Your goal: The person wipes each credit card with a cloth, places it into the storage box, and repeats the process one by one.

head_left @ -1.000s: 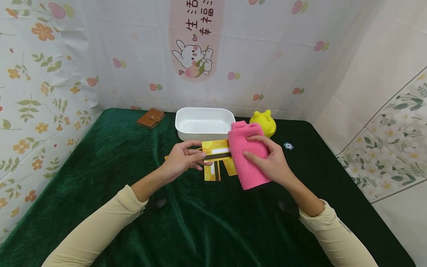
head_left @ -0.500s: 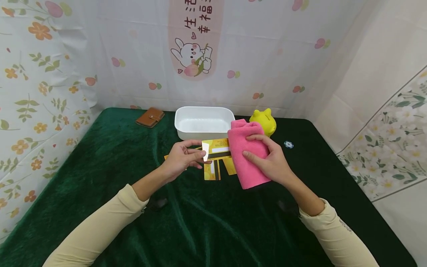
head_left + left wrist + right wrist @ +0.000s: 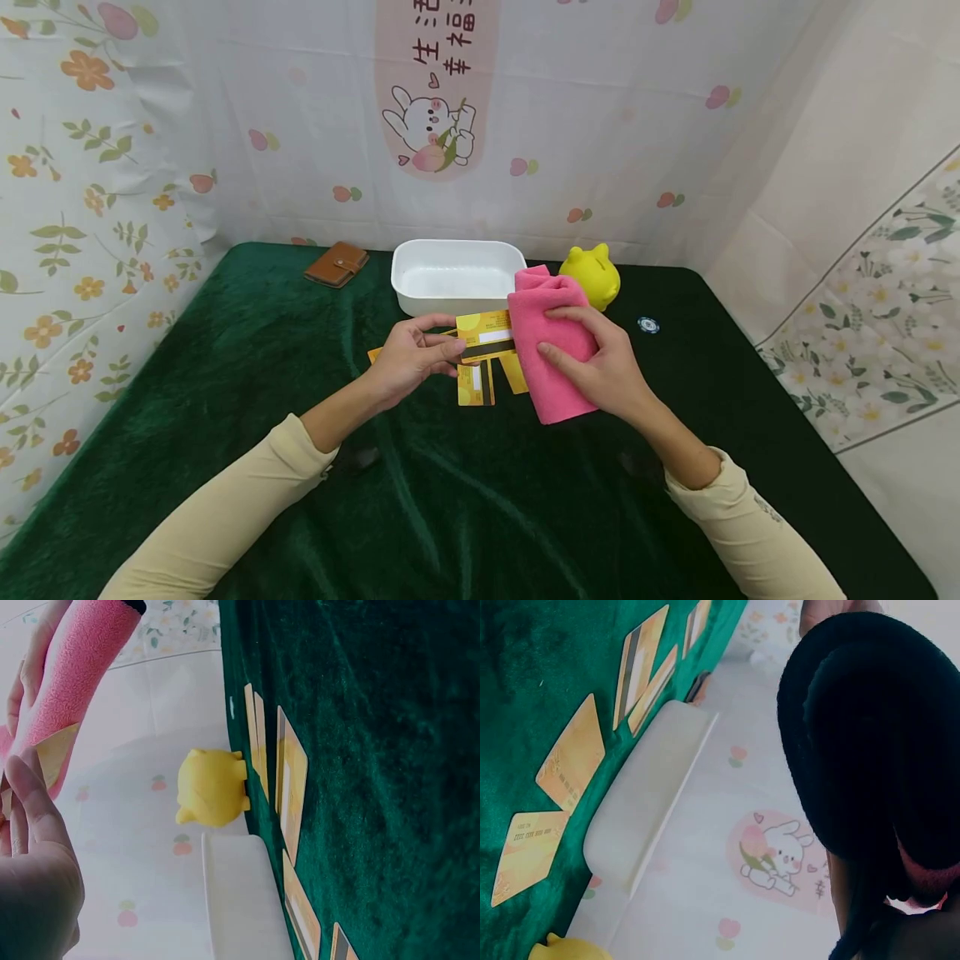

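My left hand pinches the left end of a yellow bank card with a dark magnetic stripe, held above the table. A folded pink cloth covers the card's right end. My right hand grips that cloth, thumb and fingers on the side facing me. Seen from the right wrist, the cloth's dark inner folds hide most of that hand. Beneath the hands, several more yellow cards lie on the green tablecloth, partly covered in the head view.
Behind the hands stands a white plastic tub. A yellow piggy bank is to its right, with a poker chip farther right. At the back left lies a brown wallet. Patterned curtains surround the table's back and sides.
My right hand and the pink cloth have shifted slightly left along the card. The left hand keeps its pinch and barely moves. A bright glare on the card's left end has gone.
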`<state>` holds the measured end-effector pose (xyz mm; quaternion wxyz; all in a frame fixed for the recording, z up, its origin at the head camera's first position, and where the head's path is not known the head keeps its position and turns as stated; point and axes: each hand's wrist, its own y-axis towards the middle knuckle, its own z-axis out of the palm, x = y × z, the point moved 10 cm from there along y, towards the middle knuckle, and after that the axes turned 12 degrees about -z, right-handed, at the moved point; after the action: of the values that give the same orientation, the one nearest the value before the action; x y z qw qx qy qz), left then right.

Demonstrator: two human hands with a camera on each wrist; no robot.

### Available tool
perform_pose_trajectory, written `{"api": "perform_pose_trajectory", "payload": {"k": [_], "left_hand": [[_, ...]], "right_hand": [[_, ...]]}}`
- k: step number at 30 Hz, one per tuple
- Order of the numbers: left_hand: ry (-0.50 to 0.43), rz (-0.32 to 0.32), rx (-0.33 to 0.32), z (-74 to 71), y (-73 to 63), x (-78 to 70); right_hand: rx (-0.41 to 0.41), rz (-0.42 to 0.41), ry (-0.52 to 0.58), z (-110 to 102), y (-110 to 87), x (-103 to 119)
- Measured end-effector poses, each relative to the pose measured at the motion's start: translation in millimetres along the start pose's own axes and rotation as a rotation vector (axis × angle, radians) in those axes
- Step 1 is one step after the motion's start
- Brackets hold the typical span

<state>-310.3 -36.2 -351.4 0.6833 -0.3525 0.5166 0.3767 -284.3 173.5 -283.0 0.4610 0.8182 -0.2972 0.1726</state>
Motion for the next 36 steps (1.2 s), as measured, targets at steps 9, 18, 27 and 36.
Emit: {"api": "perform_pose_trajectory", "payload": {"k": [9, 18, 27, 36], "left_hand": [[-0.036, 0.03, 0.038, 5.1, 4.9, -0.5], [-0.054, 0.032, 0.012, 5.1, 5.8, 0.3], [-0.081, 0.029, 0.004, 3.3, 4.8, 1.0], [-0.098, 0.036, 0.02, 0.4, 5.0, -1.6]], "right_hand": [[0.0, -0.05, 0.011, 4.3, 1.8, 5.6], [0.004, -0.066, 0.055, 15.1, 5.9, 8.2], [-0.007, -0.093, 0.091, 24.6, 9.9, 11.6], [-0.006, -0.118, 0.121, 33.0, 15.4, 17.0]]}}
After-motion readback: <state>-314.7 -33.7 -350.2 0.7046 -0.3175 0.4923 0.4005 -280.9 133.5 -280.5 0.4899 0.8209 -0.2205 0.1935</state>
